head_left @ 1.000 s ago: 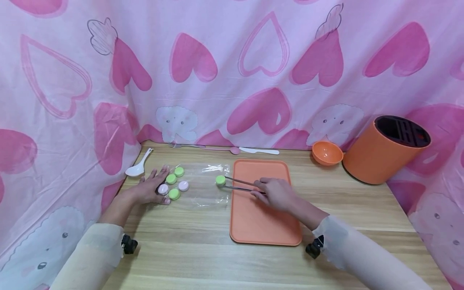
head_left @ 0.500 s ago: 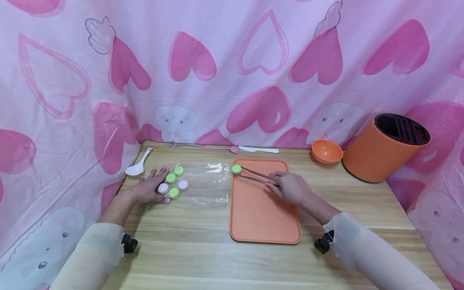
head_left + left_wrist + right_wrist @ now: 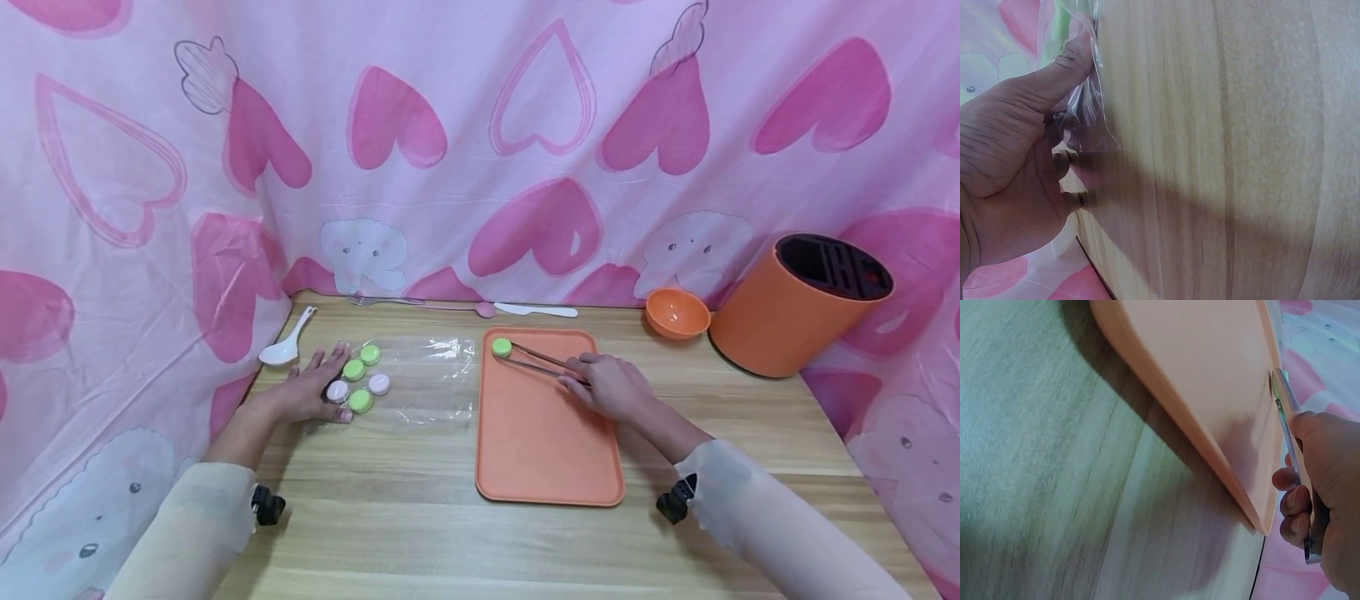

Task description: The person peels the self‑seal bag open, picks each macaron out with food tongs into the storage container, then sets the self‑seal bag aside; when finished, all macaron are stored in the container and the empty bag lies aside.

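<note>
Green cap point(image 3: 501, 347) in tongs point(image 3: 542, 363), beyond right fingers point(image 3: 581, 364).

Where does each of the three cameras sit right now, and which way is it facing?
Head: above the table, facing forward and down; both forearms, the left hand by the small discs, the right hand holding tongs with a green disc over the orange tray.
Left wrist: low beside the left hand, facing along the tabletop; thumb on clear plastic.
Right wrist: low behind the right hand, facing along the tray's edge; fingers round the tongs.
Shared: head and right wrist both show tray and tongs.
</note>
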A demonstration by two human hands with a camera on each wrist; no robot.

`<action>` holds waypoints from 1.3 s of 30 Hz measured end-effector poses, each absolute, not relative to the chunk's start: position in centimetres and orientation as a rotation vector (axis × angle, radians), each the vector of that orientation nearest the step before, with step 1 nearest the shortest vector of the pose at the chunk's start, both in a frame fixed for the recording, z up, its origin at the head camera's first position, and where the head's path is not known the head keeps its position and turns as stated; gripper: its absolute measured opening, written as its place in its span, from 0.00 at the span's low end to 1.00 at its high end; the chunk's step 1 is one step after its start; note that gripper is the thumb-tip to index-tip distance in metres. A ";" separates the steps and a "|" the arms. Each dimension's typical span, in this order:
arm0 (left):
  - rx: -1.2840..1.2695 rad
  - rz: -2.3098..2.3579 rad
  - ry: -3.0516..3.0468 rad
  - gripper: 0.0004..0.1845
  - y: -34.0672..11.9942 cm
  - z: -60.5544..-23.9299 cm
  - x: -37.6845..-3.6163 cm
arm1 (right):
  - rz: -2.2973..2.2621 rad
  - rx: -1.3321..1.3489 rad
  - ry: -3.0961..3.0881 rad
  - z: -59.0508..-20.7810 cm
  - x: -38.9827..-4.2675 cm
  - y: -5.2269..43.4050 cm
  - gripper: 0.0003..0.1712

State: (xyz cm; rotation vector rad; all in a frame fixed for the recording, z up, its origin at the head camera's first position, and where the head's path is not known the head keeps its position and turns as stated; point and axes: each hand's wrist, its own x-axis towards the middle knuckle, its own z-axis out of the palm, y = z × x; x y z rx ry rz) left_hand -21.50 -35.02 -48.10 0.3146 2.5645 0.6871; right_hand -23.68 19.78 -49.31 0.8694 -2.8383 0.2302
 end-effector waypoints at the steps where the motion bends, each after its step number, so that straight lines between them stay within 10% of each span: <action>1: 0.315 0.690 2.564 0.70 -35.0 -48.1 -21.5 | 0.231 0.871 -2.839 -49.4 -23.7 19.8 0.14; 39: 0.322 0.674 2.570 0.70 -35.2 -48.3 -21.7 | 0.374 0.856 -2.826 -48.5 -23.5 19.1 0.18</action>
